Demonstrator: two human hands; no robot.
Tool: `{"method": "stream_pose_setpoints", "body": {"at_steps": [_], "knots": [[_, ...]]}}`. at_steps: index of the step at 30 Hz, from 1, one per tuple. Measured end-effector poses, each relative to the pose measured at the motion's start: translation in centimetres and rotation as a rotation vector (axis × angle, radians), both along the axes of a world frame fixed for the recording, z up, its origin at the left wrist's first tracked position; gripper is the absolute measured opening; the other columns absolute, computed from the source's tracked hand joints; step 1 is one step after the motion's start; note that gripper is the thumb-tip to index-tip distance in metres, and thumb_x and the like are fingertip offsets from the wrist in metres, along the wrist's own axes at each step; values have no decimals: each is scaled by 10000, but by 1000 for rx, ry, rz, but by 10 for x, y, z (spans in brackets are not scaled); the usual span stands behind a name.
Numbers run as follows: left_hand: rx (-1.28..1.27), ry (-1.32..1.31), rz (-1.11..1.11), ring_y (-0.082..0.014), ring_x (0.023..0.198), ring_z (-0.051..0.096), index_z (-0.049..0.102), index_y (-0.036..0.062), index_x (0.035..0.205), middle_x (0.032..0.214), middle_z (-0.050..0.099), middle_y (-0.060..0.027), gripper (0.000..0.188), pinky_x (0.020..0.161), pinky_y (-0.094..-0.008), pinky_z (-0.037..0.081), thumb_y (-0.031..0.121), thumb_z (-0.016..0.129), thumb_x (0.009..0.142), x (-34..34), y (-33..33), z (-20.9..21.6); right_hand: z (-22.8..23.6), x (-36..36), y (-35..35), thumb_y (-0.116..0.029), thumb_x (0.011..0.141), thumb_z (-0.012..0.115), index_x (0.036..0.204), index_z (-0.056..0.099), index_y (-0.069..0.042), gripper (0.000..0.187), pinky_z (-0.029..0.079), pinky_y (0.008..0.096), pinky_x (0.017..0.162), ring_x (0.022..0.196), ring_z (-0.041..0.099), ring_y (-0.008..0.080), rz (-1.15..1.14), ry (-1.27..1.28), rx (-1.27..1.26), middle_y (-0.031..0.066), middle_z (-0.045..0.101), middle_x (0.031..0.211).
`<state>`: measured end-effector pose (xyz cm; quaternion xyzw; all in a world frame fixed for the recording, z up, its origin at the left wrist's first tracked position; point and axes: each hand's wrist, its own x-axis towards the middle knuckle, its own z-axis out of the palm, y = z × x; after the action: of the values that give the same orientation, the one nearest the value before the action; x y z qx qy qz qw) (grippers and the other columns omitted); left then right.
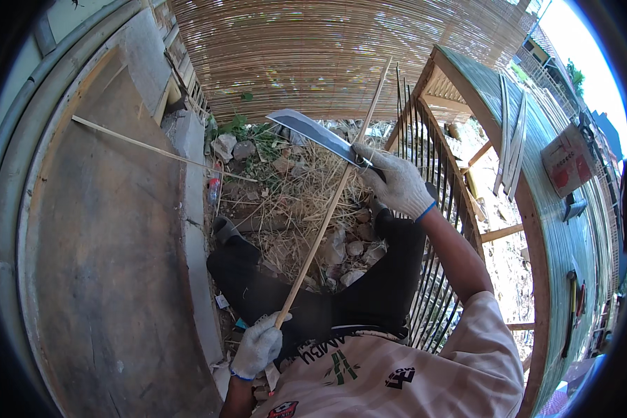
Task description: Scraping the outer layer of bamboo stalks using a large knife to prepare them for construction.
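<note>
My right hand, in a white knit glove with a blue cuff, grips the dark handle of a machete. Its broad steel blade points up and to the left. A long, thin bamboo strip runs slantwise across the view, passing by the blade close to the handle. Whether blade and strip touch there, I cannot tell. Down near my lap, my gloved left hand is closed round the strip's lower end. The strip's far end rises in front of the woven bamboo screen.
Left stands a large brown board with another thin strip across it. Shavings and stones cover the ground between my feet. At right, a wooden-framed bench carries slats, a box and tools; dark rods stand beside it.
</note>
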<state>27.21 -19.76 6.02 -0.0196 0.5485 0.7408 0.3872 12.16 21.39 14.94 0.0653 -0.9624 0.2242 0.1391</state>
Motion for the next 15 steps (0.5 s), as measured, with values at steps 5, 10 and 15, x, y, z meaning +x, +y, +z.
{"method": "stream_pose_setpoints", "body": {"at_steps": [5, 10, 15], "knots": [[24, -58, 5, -6, 511, 337, 542, -28, 1491, 655, 364, 97, 445, 456, -193, 281, 155, 495, 1089, 8, -15, -4, 5, -7, -5, -245, 1014, 691, 1514, 595, -195, 512, 586, 432, 957, 1113, 741, 353, -16, -68, 24, 167, 732, 1304], [4, -96, 19, -11, 514, 338, 541, -34, 1491, 653, 361, 94, 457, 463, -200, 284, 172, 502, 1085, 15, -27, -3, 4, -17, -6, -262, 1022, 686, 1524, 584, -195, 516, 589, 428, 965, 1125, 741, 358, -6, -36, 38, 152, 724, 1334], [-16, -105, 28, -16, 514, 335, 545, -44, 1482, 648, 358, 88, 466, 466, -204, 283, 190, 511, 1080, 24, -36, -4, -1, -27, 5, -357, 1041, 649, 1508, 581, -224, 491, 585, 488, 892, 1039, 739, 383, 0, 46, 77, 198, 760, 1148]]}}
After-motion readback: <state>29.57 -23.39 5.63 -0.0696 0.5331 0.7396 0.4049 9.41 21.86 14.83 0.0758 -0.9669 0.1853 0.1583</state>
